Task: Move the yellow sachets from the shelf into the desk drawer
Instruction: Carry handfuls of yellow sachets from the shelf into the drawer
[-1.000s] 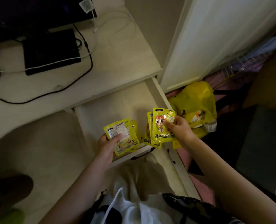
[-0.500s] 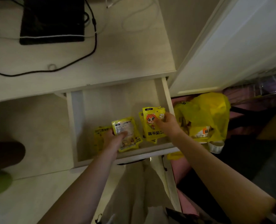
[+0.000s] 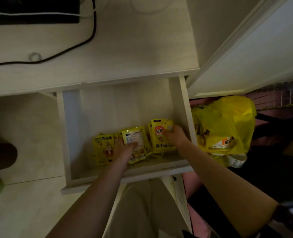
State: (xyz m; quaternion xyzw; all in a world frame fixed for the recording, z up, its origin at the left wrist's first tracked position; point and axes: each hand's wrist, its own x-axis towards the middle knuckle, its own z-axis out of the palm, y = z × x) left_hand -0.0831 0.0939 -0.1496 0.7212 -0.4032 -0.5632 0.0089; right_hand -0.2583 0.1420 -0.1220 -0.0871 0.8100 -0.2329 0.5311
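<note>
Under the left hand [image 3: 125, 148], a yellow sachet with a pale printed label [image 3: 135, 143] is gripped, thumb across its face and the other fingers hidden beneath it. It lies tilted on further yellow packs in the open drawer [image 3: 73, 134]. Just left of those fingers, apart from them, lies another sachet with dark lettering [image 3: 103, 148], flat on the drawer floor. The right hand [image 3: 174, 137] curls its fingers over the upper right corner of a sachet showing a cartoon face [image 3: 160, 136], which leans on a small stack of packs near the drawer's right wall. All the sachets sit toward the front of the drawer. Beyond the right hand, outside the drawer, a yellow plastic bag [image 3: 228, 121] lies on the floor. Above, the desk top [image 3: 125, 48] carries a black cable [image 3: 84, 42].
</note>
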